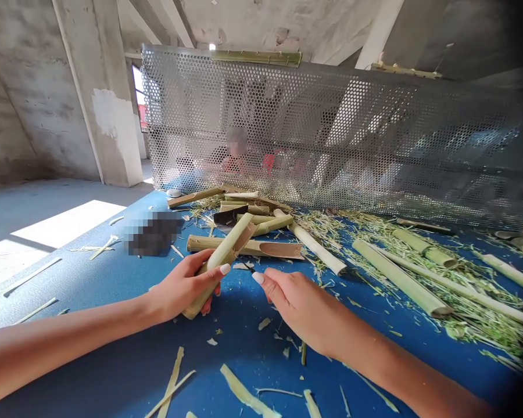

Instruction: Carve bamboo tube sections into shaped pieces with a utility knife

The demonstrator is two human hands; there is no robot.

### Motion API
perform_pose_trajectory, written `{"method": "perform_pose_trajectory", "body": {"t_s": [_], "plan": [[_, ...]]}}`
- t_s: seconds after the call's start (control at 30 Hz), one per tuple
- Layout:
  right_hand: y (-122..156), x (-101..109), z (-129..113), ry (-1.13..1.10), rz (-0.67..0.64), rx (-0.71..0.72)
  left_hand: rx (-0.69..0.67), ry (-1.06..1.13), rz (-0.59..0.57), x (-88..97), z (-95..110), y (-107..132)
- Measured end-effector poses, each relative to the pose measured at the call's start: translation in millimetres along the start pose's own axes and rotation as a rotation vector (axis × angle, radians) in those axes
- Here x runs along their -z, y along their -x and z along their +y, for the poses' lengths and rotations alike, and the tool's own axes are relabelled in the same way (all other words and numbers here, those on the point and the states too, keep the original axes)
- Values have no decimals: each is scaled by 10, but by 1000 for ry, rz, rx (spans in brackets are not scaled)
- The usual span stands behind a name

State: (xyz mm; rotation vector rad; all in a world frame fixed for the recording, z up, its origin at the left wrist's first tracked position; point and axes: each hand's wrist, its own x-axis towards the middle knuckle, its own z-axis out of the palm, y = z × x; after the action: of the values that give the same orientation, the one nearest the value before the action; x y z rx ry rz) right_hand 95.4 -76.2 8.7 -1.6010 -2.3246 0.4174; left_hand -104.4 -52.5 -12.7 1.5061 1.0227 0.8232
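Observation:
My left hand (187, 285) is wrapped around a pale green bamboo piece (227, 248), which slants up and away from me with a cut-open hollow near its far end. Just right of it, my right hand (285, 296) is closed on a small tool with a thin dark tip (249, 268). Most of that tool is hidden in the fingers, and its kind does not show. The tip points toward the bamboo, apart from it. Behind both hands lies a bamboo tube (265, 248) with a section cut away.
Bamboo shavings (244, 395) litter the blue table (126, 348). Several bamboo lengths (403, 278) lie at right among green scraps. A dark blade (230, 216) rests in the pile ahead. A perforated metal screen (287, 116) stands behind; a person shows dimly through it.

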Motion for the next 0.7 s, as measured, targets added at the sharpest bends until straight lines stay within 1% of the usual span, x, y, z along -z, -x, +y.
{"method": "perform_pose_trajectory", "body": {"t_s": [0.13, 0.33, 0.47, 0.7], "plan": [[12, -19, -46, 125, 10, -45, -7, -28, 34, -18, 9, 13], [12, -18, -55, 139, 12, -38, -11, -47, 46, -19, -18, 17], [-3, -1, -40, 157, -13, -48, -6, -55, 52, -31, -12, 11], [-77, 31, 1, 279, -73, -8, 85, -52, 80, -48, 15, -19]]}}
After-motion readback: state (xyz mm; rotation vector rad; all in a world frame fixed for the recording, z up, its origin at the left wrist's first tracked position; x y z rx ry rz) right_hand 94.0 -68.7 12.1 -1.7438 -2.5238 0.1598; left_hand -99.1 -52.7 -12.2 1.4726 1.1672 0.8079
